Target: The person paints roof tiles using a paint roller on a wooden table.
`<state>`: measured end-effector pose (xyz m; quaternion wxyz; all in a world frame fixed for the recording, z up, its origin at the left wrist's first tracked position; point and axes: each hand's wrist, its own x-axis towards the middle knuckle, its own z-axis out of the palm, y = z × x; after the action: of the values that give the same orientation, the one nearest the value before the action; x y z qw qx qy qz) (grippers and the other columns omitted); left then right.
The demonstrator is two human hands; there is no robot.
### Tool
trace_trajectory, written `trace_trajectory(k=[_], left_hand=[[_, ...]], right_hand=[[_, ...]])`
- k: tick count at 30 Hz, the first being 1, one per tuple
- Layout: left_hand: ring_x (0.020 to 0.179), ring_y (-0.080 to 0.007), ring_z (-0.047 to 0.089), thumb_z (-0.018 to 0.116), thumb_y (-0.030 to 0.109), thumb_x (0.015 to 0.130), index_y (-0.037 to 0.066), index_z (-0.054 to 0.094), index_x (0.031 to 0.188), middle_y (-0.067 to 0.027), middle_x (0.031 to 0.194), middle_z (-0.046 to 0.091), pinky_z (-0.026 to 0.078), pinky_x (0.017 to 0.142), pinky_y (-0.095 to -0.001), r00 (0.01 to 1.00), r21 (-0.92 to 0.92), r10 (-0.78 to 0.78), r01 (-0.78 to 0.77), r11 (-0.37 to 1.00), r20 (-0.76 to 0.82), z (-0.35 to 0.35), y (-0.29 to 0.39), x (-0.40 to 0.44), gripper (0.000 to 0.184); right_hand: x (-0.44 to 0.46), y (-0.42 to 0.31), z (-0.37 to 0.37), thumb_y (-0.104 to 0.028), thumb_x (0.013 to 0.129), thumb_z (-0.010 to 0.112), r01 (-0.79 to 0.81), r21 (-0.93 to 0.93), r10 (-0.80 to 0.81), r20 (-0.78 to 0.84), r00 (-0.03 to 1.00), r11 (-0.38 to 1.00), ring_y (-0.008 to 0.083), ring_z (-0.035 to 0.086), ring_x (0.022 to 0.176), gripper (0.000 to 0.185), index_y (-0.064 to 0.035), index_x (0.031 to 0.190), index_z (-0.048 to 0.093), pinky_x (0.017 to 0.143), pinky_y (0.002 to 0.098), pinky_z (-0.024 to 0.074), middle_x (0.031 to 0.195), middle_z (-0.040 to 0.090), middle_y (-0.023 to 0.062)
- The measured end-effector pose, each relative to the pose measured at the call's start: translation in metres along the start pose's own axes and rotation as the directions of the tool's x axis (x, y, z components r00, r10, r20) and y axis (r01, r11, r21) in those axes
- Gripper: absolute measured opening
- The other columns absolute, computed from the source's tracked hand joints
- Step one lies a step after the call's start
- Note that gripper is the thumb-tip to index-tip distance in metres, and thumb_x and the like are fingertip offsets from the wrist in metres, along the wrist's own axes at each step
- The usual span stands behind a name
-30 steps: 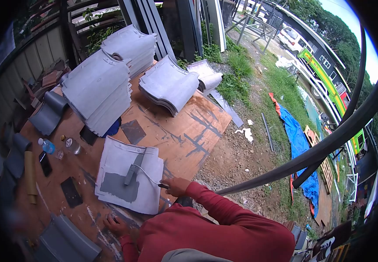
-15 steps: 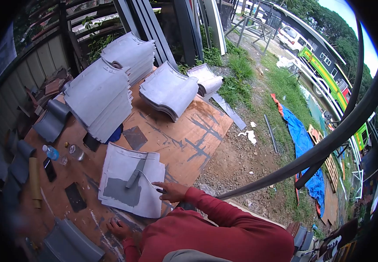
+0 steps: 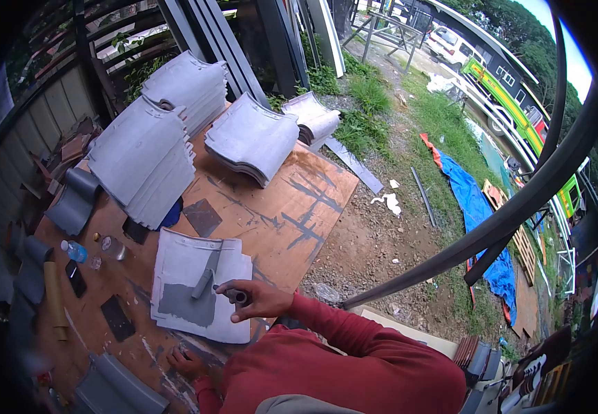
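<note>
Right hand [image 3: 261,301] grips the handle of the roller [image 3: 206,274]; roller head lies partly over the grey patch on the pale tile [image 3: 178,252]. Tile is set near the worktop's [image 3: 244,207] near edge, bare board extending to the right corner. Left hand [image 3: 186,362], fingers loosely bent, rests by the near edge.

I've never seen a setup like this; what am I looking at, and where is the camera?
There's no machine: these are a person's bare hands, filmed by one head-worn camera looking forward and down. The right hand seems to hold the handle of a paint roller, which lies on a pale tile partly coated grey. The left hand is at the near side of the wooden table. Beyond stand stacked pale tiles; a blue bottle is to the left.
</note>
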<state>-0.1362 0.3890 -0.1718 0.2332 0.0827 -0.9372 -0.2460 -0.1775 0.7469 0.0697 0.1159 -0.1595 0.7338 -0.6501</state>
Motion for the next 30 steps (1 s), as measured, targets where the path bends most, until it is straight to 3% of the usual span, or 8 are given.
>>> trace_trajectory(k=[1, 3, 4, 7, 14, 17, 21, 30], left_hand=[[0.114, -0.0452, 0.054, 0.055, 0.019, 0.091, -0.008, 0.061, 0.118, -0.0268, 0.122, 0.056, 0.044, 0.100, -0.0538, 1.000, -0.003, 0.003, -0.003, 1.000, 0.002, 0.002, -0.002, 0.000, 0.039], [0.113, -0.0453, 0.055, 0.055, 0.019, 0.090, -0.008, 0.061, 0.116, -0.0270, 0.121, 0.056, 0.044, 0.099, -0.0539, 0.998, 0.032, 0.054, -0.052, 0.998, -0.038, 0.003, -0.005, 0.001, 0.039], [0.113, -0.0453, 0.055, 0.055, 0.019, 0.090, -0.008, 0.061, 0.116, -0.0270, 0.121, 0.056, 0.044, 0.099, -0.0539, 0.998, 0.033, 0.050, -0.049, 0.998, -0.045, 0.003, -0.004, 0.001, 0.039], [0.112, -0.0455, 0.055, 0.054, 0.020, 0.090, -0.009, 0.061, 0.114, -0.0270, 0.119, 0.056, 0.045, 0.099, -0.0538, 0.998, 0.045, 0.048, -0.046, 0.998, -0.043, 0.002, -0.003, 0.000, 0.038], [0.112, -0.0456, 0.055, 0.054, 0.019, 0.090, -0.008, 0.061, 0.113, -0.0269, 0.120, 0.057, 0.045, 0.099, -0.0537, 0.998, 0.018, 0.052, -0.051, 0.999, -0.040, 0.002, -0.003, 0.001, 0.036], [0.112, -0.0456, 0.055, 0.055, 0.019, 0.089, -0.007, 0.062, 0.112, -0.0271, 0.120, 0.057, 0.045, 0.100, -0.0537, 0.998, 0.015, 0.044, -0.043, 0.999, -0.050, 0.003, 0.000, -0.001, 0.036], [0.112, -0.0453, 0.055, 0.056, 0.019, 0.089, -0.007, 0.063, 0.113, -0.0267, 0.120, 0.057, 0.044, 0.100, -0.0539, 0.998, 0.031, 0.040, -0.038, 0.999, -0.050, -0.001, 0.004, 0.001, 0.036], [0.113, -0.0447, 0.055, 0.055, 0.020, 0.090, -0.006, 0.063, 0.115, -0.0263, 0.121, 0.057, 0.044, 0.100, -0.0546, 0.997, 0.010, 0.056, -0.055, 0.998, -0.047, -0.003, 0.005, 0.002, 0.037]], right_hand=[[0.005, 0.000, 0.005, -0.041, 0.087, 0.082, -0.001, -0.001, 0.001, -0.004, 1.000, 1.000, 0.0227, 0.061, 0.105, 0.065, -0.0111, 0.140, 0.058, 0.091, 0.0360, 0.0499, 0.106, 0.058, 0.0078], [0.014, 0.001, 0.019, -0.039, 0.089, 0.079, 0.034, -0.325, -0.083, -0.137, 0.987, 0.945, 0.0314, 0.062, 0.101, 0.045, -0.0092, 0.121, 0.068, 0.090, 0.0397, 0.0503, 0.105, 0.059, 0.0142], [0.017, 0.008, 0.024, -0.036, 0.091, 0.077, 0.210, -0.542, -0.347, -0.164, 0.923, 0.814, 0.0397, 0.061, 0.104, 0.035, -0.0049, 0.105, 0.071, 0.089, 0.0437, 0.0517, 0.113, 0.061, 0.0204], [0.026, 0.018, 0.034, -0.032, 0.094, 0.074, 0.267, -0.535, -0.379, -0.108, 0.919, 0.801, 0.0386, 0.063, 0.103, 0.030, -0.0040, 0.105, 0.071, 0.088, 0.0446, 0.0524, 0.113, 0.062, 0.0191], [0.009, -0.022, 0.022, -0.020, 0.094, 0.070, 0.214, -0.582, -0.240, 0.034, 0.970, 0.784, 0.0387, 0.066, 0.106, 0.023, -0.0049, 0.111, 0.069, 0.087, 0.0456, 0.0560, 0.117, 0.068, 0.0179], [0.009, -0.004, 0.027, -0.017, 0.091, 0.069, 0.208, -0.543, -0.298, -0.082, 0.951, 0.813, 0.0423, 0.066, 0.100, 0.023, -0.0020, 0.108, 0.069, 0.085, 0.0469, 0.0547, 0.110, 0.068, 0.0229], [0.012, 0.012, 0.028, -0.018, 0.092, 0.069, 0.202, -0.504, -0.301, -0.123, 0.945, 0.840, 0.0424, 0.067, 0.098, 0.025, -0.0034, 0.112, 0.068, 0.083, 0.0476, 0.0553, 0.107, 0.069, 0.0213], [0.006, 0.021, 0.022, -0.021, 0.095, 0.068, 0.200, -0.507, -0.275, -0.075, 0.959, 0.838, 0.0417, 0.067, 0.098, 0.026, -0.0056, 0.115, 0.067, 0.083, 0.0476, 0.0555, 0.108, 0.069, 0.0202]])
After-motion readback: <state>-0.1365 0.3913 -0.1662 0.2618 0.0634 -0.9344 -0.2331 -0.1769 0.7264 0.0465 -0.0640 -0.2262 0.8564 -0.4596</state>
